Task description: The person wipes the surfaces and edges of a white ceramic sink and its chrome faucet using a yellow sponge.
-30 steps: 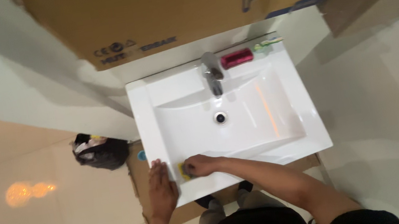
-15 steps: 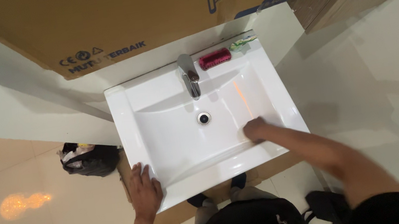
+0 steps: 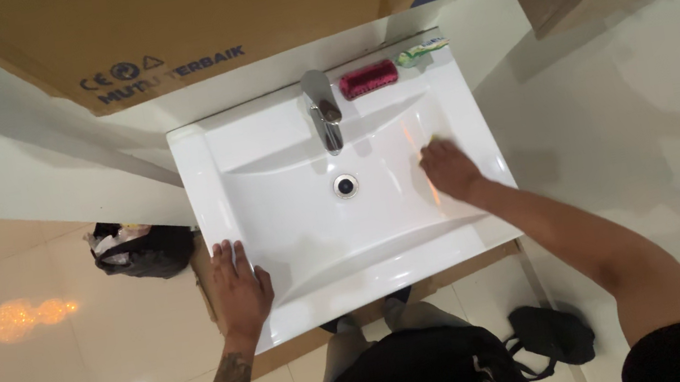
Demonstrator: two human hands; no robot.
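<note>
Presently, right hand (image 3: pixel 448 168) presses a small yellow-green sponge (image 3: pixel 436 142) flat against the white rectangular ceramic basin (image 3: pixel 300 224), right inner slope; left hand (image 3: pixel 239 287) lies open-palmed, gripping nothing, on the front-left rim.

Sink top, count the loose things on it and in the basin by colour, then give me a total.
Red: 1, the red holder behind the tap.
Green and white: 1, the tube at the back rim.
Yellow-green: 1, the sponge under the right hand.
Total: 3
</note>
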